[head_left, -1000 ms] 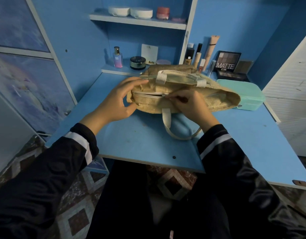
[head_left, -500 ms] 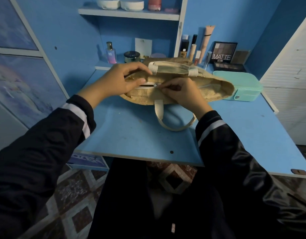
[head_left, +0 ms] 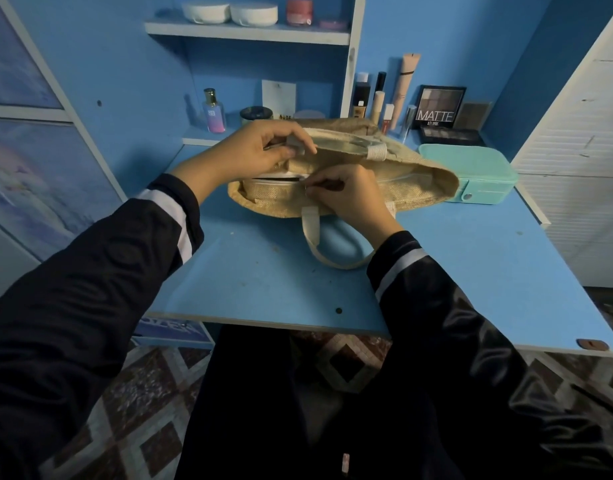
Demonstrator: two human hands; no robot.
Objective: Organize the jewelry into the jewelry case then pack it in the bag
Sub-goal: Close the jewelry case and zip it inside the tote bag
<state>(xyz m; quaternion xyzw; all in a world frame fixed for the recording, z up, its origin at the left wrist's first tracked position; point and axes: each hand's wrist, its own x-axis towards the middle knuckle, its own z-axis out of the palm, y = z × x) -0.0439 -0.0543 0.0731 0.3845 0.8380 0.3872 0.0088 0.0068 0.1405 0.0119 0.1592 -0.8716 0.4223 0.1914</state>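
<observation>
Pinching the zipper pull [head_left: 304,183], the right hand [head_left: 350,199] should slide rightward while the left hand [head_left: 260,152] grips the bag [head_left: 419,178] taut (jewelry case [head_left: 478,174] outside).

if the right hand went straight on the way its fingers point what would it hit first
Pointing left along the zipper, the right hand would probably meet the jute bag's left end first, with the left hand just above that line; depth is unclear.
</observation>
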